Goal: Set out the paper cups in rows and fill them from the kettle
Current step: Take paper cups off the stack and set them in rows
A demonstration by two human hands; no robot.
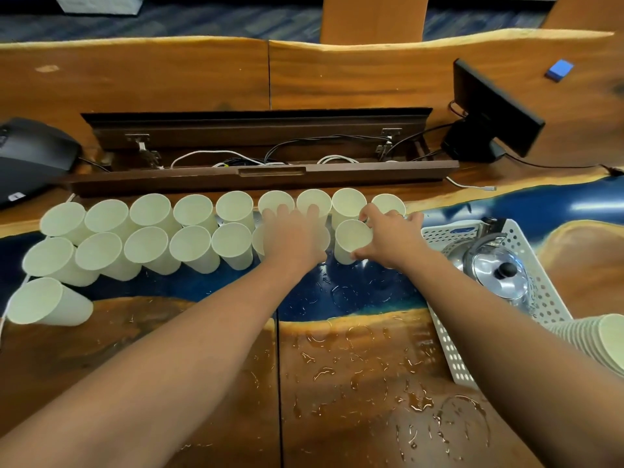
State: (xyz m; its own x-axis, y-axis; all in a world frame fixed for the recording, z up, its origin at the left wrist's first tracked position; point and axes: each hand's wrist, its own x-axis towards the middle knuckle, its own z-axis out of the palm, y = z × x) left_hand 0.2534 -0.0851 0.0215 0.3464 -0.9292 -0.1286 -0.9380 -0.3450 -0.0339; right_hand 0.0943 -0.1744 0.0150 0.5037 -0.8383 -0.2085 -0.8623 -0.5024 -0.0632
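Far left: dark device (pixel 30 157) at the tabletop (pixel 189 366) edge. Near it, lone paper cup (pixel 44 300) at the left end of a third row, closest to the viewer. Beyond that, two rows of white paper cups (pixel 148 231) packed rim to rim, running rightward in front of an open cable trough (pixel 263 153) full of white and black wires. All cups upright, seen from above.

At centre, left hand (pixel 292 236) laid palm down over the near-row cup there, fingers reaching to the rims of two far-row cups; whether curled round a cup or simply resting flat, cannot tell, the hand itself covering the contact. Just right of it, right hand (pixel 388 236) holding the last cup of the near row (pixel 353 239), fingers at the far rim, thumb against the near side. Far-row end cup (pixel 388 202) just beyond the knuckles.

Wet tabletop below both forearms, scattered droplets and ring marks. To the right, white perforated basket (pixel 452 359) with a steel kettle (pixel 496 270) inside, black knob on the lid, well apart from either hand. Small monitor (pixel 489 109) farther back, blue block (pixel 559 69) beyond it. At the right edge, nested stack of paper cups (pixel 597 339) lying on its side.
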